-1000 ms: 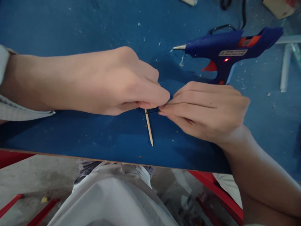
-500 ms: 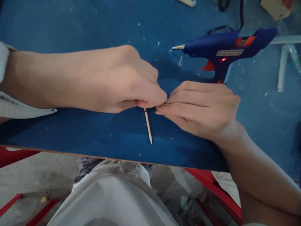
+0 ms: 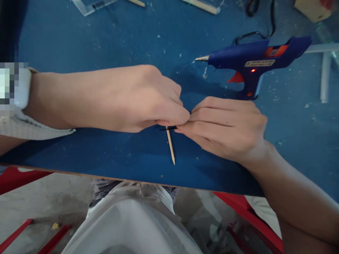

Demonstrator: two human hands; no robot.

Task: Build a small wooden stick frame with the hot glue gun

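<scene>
My left hand [image 3: 156,98] is closed, its thumb and finger gripping a thin pointed wooden stick [image 3: 171,146]. The upper part of the stick is hidden under that hand, and its pointed end slants toward the table's front edge. A thin black strip [image 3: 172,127] crosses the stick just below my left fingertips. At the strip's right end, the fingertips of my right hand [image 3: 227,127] are pinched together on it. Both hands meet, with fingertips touching or nearly so. What lies between the fingertips is hidden.
A blue glue gun [image 3: 246,58] with a lit red light lies behind my right hand, nozzle pointing left. Clear glue sticks [image 3: 325,79] lie at the right. A clear packet [image 3: 92,6] and a wooden rod [image 3: 206,6] are at the back. The blue table [image 3: 92,151] ends near my lap.
The view has shifted slightly, so more of the table's back shows. My hands keep the same grip, and a little more of the black strip shows beside the stick.
</scene>
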